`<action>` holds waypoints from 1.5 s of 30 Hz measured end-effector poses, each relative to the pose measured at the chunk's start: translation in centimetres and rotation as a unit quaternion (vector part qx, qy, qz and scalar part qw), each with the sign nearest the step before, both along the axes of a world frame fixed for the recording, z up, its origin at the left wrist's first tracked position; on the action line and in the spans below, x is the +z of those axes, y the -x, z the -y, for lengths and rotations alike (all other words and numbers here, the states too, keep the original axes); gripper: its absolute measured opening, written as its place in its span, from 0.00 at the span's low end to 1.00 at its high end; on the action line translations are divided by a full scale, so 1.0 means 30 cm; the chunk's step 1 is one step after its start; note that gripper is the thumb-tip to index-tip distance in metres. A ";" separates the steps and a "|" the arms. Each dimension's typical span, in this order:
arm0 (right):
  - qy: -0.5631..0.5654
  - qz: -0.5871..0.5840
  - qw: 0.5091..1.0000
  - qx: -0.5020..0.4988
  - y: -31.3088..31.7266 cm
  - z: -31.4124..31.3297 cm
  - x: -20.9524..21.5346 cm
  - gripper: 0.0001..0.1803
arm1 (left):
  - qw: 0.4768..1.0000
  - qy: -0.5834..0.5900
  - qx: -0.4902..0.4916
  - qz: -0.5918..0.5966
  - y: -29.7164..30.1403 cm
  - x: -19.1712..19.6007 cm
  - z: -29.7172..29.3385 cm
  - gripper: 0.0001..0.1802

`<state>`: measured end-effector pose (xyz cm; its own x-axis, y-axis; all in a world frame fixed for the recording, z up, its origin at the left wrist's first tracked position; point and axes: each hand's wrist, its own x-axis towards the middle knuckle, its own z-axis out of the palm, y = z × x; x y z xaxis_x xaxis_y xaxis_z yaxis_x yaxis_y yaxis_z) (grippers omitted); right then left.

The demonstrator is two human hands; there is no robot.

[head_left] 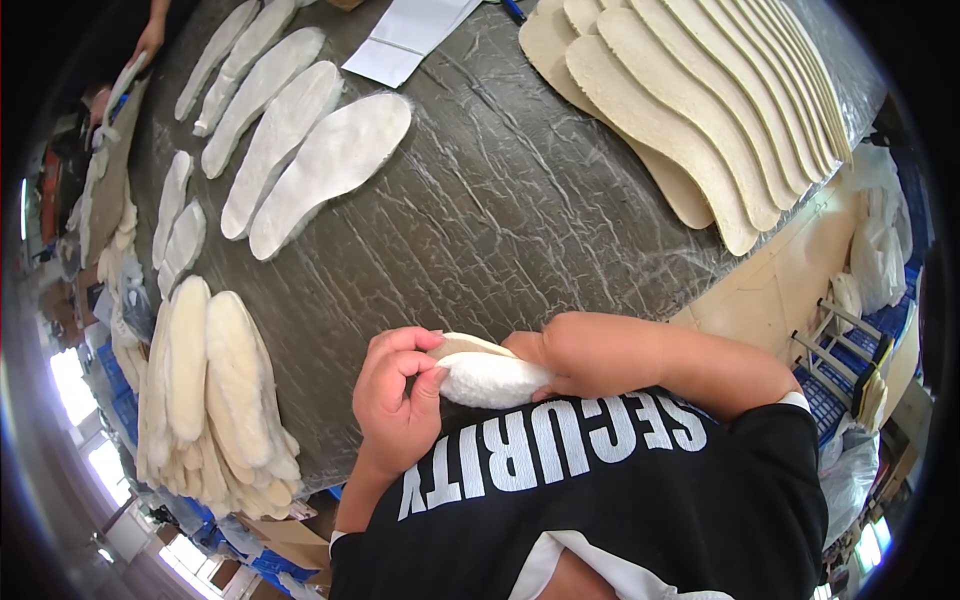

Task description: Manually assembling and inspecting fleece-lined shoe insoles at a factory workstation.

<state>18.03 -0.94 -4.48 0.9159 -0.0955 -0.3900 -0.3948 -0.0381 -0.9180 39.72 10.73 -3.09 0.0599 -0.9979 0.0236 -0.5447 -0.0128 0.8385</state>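
The counter (480,220) is covered with a dark, wrinkled plastic sheet, and a wide part of it in the middle is bare, between the rows of things and the person's body. Its right edge runs down along a pale floor, where blue crates (830,395) stand. Its left edge is crowded: a stack of fleecy insoles (215,390) lies near the left hand, and more white fleecy insoles (300,150) lie in a row further up. At the top right, beige flat insoles (700,90) overlap like a fan, and white paper sheets (410,35) lie at the top middle.

The held insole (490,375), white and fleecy, is close to the person's chest, above the near counter edge. The left hand (400,395) pinches its left end with bent fingers. The right hand (540,355) is closed around its right end, partly hidden behind it.
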 end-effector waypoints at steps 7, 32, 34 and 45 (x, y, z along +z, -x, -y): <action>0.080 0.010 0.997 -0.008 0.014 -0.044 -0.007 0.16 | 0.999 0.016 0.034 -0.031 0.032 -0.002 -0.007 0.05; 0.122 0.052 0.967 -0.218 -0.040 -0.088 0.009 0.16 | 0.992 0.044 -0.038 0.115 0.020 0.100 -0.010 0.08; 0.125 0.053 0.968 -0.210 -0.040 -0.090 0.009 0.15 | 1.000 -0.008 0.001 -0.010 0.028 0.087 -0.002 0.06; 0.128 0.039 0.965 -0.225 -0.032 -0.099 0.004 0.17 | 0.999 0.035 -0.006 -0.018 0.050 0.042 0.003 0.08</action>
